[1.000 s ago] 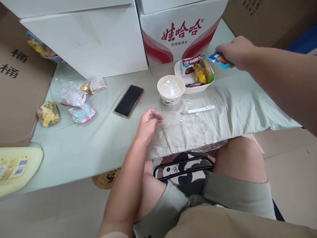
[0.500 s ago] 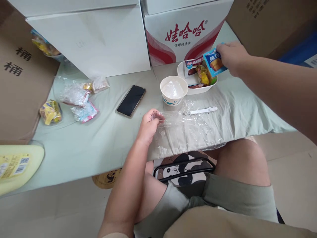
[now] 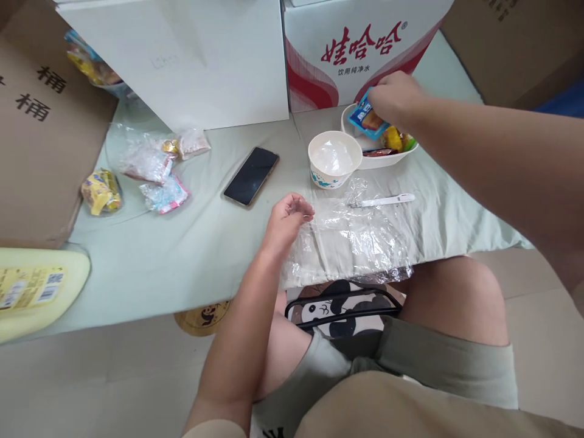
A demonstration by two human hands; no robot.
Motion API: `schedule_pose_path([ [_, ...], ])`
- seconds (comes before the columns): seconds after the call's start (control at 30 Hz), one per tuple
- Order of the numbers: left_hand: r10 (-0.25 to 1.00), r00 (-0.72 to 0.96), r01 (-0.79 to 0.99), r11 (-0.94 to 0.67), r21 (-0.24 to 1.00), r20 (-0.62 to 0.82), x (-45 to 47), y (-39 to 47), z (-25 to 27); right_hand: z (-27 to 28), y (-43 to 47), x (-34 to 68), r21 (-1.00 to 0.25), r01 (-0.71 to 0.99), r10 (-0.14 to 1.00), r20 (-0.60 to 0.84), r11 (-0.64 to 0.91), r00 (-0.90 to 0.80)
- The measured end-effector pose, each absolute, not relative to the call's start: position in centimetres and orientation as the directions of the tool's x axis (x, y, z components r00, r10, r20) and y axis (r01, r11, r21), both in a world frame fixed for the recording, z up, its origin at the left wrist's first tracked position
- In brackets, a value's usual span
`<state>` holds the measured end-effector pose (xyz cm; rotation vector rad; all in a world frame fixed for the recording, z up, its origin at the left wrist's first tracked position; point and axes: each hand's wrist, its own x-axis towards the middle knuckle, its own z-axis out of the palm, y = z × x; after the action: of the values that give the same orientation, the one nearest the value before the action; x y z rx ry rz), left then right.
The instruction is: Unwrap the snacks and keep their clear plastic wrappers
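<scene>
My right hand (image 3: 396, 97) grips a small blue snack packet (image 3: 367, 118) by its upper edge, tilted above the left part of a white oval bowl (image 3: 387, 161). In that bowl lie a yellow-and-green packet (image 3: 395, 140) and a dark red wrapper, partly covered by my hand and the blue packet. My left hand (image 3: 289, 220) has curled fingers, closed at the left edge of a crumpled clear plastic bag (image 3: 360, 237) spread on the cloth. Just beyond that bag stands a white paper cup (image 3: 331, 179) with clear plastic inside. A white utility knife (image 3: 383, 200) rests across the bag's upper part.
A black phone (image 3: 252, 176) lies left of the cup. Further left are several wrapped snacks (image 3: 148, 161) and a yellow packet (image 3: 103, 191). White cartons (image 3: 182, 67) and a red-and-white box (image 3: 365, 55) stand behind. A pale yellow container (image 3: 41, 292) sits at the left edge.
My right hand has carried the blue packet leftward, from the bowl's right side to above its left part. My left hand stays by the plastic bag. The view has shifted slightly.
</scene>
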<state>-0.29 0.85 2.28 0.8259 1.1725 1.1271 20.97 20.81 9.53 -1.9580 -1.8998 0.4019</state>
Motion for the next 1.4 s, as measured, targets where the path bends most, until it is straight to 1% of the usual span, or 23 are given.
schedule_pose_path([
  [0.1,0.966,0.007,-0.239,0.252,0.938,-0.258,-0.4,0.9,2.1,10.1,19.7,20.8,-0.372,0.924,0.994,0.022,-0.094,0.11],
  [0.33,0.961,0.019,-0.243,0.27,0.932,-0.274,-0.2,1.0,1.9,10.0,19.9,20.9,-0.213,0.977,0.996,-0.088,-0.006,-0.013],
  [0.47,0.959,0.021,-0.224,0.28,0.933,-0.283,-0.1,1.1,2.0,9.9,19.8,21.4,-0.151,0.988,0.995,-0.097,-0.028,0.013],
  [0.53,0.96,0.015,-0.21,0.277,0.937,-0.28,0.0,1.1,2.0,10.0,19.7,21.8,-0.086,0.996,0.995,-0.102,-0.026,0.017],
  [0.67,0.955,0.006,-0.204,0.293,0.934,-0.298,0.0,1.1,1.9,10.2,19.5,22.9,0.085,0.996,0.996,-0.087,-0.007,0.015],
  [0.73,0.954,0.006,-0.213,0.294,0.932,-0.3,0.0,1.2,1.9,10.4,19.6,23.4,0.128,0.992,0.997,-0.071,-0.014,0.023],
  [0.83,0.953,0.006,-0.228,0.296,0.928,-0.303,0.1,1.3,1.8,10.6,19.9,23.9,0.172,0.985,0.995,-0.097,-0.013,0.03],
  [0.93,0.953,0.006,-0.234,0.297,0.926,-0.304,0.2,1.3,1.8,10.1,20.2,24.2,0.157,0.987,0.995,-0.094,-0.026,0.041],
  [1.07,0.953,0.005,-0.23,0.297,0.927,-0.304,0.2,1.2,1.9,8.7,20.5,23.9,0.043,0.993,0.993,-0.029,-0.112,0.114],
  [1.17,0.951,0.0,-0.22,0.302,0.928,-0.309,0.1,1.2,1.9,7.9,20.6,23.6,-0.019,0.987,0.987,-0.031,-0.159,0.158],
  [1.3,0.95,-0.007,-0.214,0.303,0.929,-0.311,0.0,1.2,2.0,7.5,20.9,23.9,-0.095,0.982,0.987,-0.028,-0.161,0.159],
  [1.4,0.953,-0.012,-0.204,0.295,0.933,-0.304,-0.2,1.1,2.0,7.4,21.1,24.7,-0.142,0.985,0.995,0.019,-0.099,0.102],
])
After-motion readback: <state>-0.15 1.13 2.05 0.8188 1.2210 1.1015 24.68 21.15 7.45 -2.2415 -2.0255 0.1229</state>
